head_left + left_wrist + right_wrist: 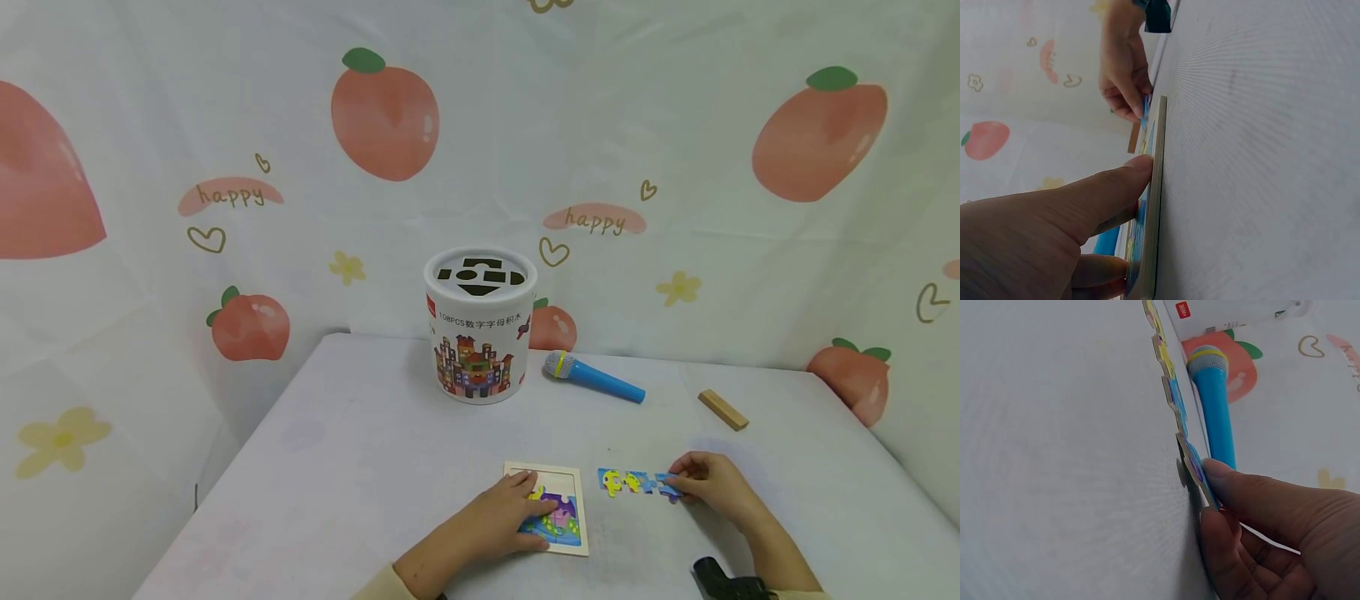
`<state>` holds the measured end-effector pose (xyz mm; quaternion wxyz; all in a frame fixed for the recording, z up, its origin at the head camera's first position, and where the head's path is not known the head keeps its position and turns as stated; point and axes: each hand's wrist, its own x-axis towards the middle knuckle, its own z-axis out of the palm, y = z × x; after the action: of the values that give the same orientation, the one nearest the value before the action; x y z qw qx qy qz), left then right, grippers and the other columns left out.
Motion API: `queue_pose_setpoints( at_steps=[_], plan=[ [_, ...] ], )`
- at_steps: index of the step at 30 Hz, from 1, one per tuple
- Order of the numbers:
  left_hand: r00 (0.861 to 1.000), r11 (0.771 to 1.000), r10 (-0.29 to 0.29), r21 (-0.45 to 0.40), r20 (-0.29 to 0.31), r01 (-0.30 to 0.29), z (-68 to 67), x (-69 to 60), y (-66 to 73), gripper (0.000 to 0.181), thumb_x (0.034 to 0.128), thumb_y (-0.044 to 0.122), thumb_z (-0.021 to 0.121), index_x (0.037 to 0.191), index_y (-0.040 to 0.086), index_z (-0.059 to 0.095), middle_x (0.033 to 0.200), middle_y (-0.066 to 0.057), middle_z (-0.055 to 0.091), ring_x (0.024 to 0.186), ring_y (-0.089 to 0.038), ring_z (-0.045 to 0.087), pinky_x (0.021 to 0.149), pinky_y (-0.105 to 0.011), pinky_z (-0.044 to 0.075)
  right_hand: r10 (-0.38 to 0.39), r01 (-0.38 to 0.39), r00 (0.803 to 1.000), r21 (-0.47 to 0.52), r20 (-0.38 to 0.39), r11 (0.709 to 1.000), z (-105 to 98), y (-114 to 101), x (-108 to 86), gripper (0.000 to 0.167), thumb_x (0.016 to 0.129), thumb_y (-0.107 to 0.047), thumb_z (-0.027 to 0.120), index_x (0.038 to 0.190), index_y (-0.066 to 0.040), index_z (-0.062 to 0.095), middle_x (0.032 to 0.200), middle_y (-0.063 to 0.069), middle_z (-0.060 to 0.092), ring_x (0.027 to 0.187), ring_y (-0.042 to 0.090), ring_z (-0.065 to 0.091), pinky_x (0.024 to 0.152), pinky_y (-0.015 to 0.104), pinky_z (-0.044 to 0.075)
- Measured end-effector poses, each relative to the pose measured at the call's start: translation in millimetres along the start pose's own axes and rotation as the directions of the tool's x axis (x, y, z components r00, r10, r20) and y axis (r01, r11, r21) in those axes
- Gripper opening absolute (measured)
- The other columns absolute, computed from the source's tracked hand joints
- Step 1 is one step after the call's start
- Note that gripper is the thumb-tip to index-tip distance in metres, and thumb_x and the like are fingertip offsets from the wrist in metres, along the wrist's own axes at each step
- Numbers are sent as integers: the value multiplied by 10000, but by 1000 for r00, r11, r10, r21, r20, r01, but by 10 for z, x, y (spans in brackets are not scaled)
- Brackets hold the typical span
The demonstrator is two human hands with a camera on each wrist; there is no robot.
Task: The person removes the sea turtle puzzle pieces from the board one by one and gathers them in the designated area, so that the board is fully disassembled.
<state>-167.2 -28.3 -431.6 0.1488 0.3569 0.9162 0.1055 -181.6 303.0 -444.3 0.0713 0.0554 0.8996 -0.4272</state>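
The left hand is resting uncurled on the partly filled puzzle board; the right hand is pinching 1 piece; loose pieces are lying outside.

Seemingly a play corner: peach-printed cloth across the upper frame, block bucket at centre, puzzle lower on the tabletop.

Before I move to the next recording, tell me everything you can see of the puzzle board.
The puzzle board is a thin, pale, wood-looking rectangle with a plain rim, lying flat on the white table. Colourful interlocking pieces, mainly blue, purple, pink and green, occupy its lower part; much of the upper part is bare. The left hand rests on it, hiding part of its left side.
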Motion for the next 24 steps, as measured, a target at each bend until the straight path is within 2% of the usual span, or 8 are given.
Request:
queue_pose_setpoints(
  at_steps=[8, 16, 24],
  plan=[
    [1000, 1000, 0, -5, 3, 0, -12, -3, 5, 528, 847, 519, 586, 1340, 357, 491, 1479, -76, 380, 1396, -235, 310, 1105, -406, 344, 33, -35, 999, -60, -43, 998, 9, -19, 32, 185, 827, -73, 682, 924, 68, 612, 708, 24, 562, 646, 136, 511, 535, 218, 495],
    [1000, 1000, 7, -13, 4, -7, -10, -9, 8, 531, 849, 520, 580, 1344, 348, 491, 1482, -81, 375, 1396, -233, 310, 1113, -398, 333, -24, 24, 1000, -100, -1, 995, -32, 24, 27, 233, 795, -99, 718, 945, 55, 626, 745, 22, 547, 651, 102, 490, 538, 197, 467],
    [1000, 1000, 14, 1, -14, -14, -5, -4, 12, 529, 842, 521, 587, 1333, 341, 505, 1467, -100, 393, 1387, -237, 327, 1103, -382, 349, -20, 21, 1000, -75, 20, 997, -48, 15, 1, 278, 802, -151, 719, 959, 59, 623, 737, 15, 564, 636, 106, 528, 537, 218, 476]
  ],
)
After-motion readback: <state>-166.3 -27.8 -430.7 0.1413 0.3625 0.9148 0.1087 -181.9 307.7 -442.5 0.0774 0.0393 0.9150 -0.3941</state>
